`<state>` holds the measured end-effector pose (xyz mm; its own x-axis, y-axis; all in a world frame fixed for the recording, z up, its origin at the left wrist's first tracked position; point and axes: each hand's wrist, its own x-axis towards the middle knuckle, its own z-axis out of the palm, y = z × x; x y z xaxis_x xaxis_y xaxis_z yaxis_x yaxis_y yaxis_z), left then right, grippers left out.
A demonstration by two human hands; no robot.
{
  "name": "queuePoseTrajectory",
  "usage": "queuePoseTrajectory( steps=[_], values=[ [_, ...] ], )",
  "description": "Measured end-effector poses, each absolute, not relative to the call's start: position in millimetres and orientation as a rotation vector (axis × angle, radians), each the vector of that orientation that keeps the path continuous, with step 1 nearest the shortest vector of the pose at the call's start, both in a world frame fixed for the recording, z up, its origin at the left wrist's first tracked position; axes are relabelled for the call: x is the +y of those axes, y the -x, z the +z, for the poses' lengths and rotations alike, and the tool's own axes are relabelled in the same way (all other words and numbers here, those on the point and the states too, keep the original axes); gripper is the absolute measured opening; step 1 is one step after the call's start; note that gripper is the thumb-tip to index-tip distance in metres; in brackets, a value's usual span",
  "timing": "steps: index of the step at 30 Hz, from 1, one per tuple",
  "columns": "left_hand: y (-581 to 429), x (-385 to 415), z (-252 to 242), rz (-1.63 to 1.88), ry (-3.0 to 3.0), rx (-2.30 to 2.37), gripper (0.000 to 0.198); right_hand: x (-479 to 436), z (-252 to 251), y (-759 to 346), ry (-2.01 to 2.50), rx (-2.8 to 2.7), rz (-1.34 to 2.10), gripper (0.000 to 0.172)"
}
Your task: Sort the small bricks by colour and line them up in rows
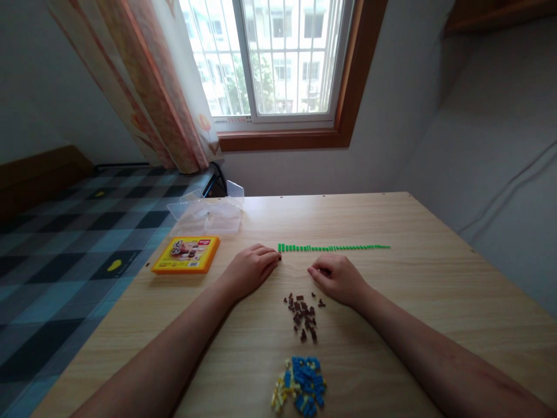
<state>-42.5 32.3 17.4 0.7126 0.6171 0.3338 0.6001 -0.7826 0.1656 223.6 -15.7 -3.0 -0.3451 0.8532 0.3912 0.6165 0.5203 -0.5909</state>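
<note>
Your left hand (252, 268) rests on the tabletop (413, 290), fingertips together at a small brown brick (279, 258) near the left end of a row of green pieces (334, 248). Your right hand (337, 277) curls nearly closed just below the row; whether either hand grips anything cannot be told. Between your forearms lie loose brown pieces (303, 313) and, closer to you, blue and pale yellow pieces (308, 380). To your left, a yellow-and-orange box (187, 254) sits before a clear plastic container (209, 220).
</note>
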Motion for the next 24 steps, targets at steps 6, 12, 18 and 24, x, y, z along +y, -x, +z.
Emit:
queuePoseTrajectory(
  steps=[6,12,18,24],
  values=[
    [43.6,32.4,17.7,0.564,-2.888,0.981,0.027,-15.5,-2.2,-223.0,1.187,-2.085,0.444,0.028],
    [45.8,34.8,16.4,0.544,-2.893,0.989,0.028,-15.6,-2.6,-223.2,1.182,-2.084,0.455,0.028],
    [46.8,34.6,15.7,0.544,-2.899,0.969,0.028,-14.9,-3.2,-223.9,1.186,-2.075,0.469,0.029],
    [46.7,34.8,15.5,0.603,-2.906,0.942,0.027,-14.4,-4.5,-224.0,1.162,-2.076,0.45,0.031]
  ],
)
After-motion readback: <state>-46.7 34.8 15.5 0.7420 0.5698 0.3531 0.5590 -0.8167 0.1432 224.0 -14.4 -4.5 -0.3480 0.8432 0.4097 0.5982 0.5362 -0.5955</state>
